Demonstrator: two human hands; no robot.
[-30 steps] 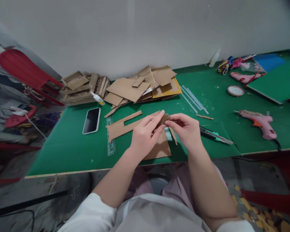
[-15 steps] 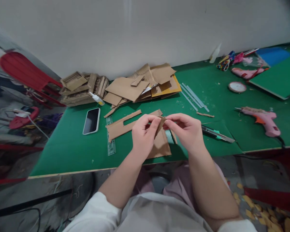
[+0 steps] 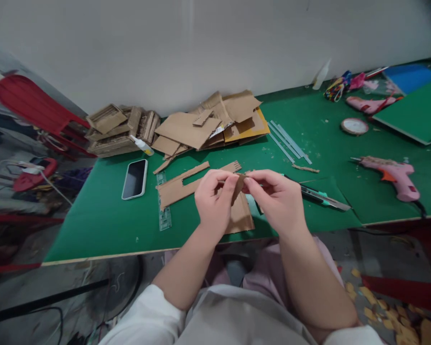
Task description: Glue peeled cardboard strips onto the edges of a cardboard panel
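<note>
Left of the small cardboard piece, the left hand pinches it between thumb and fingers. The piece sits between both hands, above a cardboard sheet. Right of the piece, the right hand pinches its upper end; farther right lies a utility knife.

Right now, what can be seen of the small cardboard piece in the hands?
The small cardboard piece is brown, narrow where it shows, and looks flat. It slants, upper end rightward, in front of a larger cardboard sheet on the green table. The left hand grips its side; the right hand pinches its upper end. The fingers hide its full outline.
</note>
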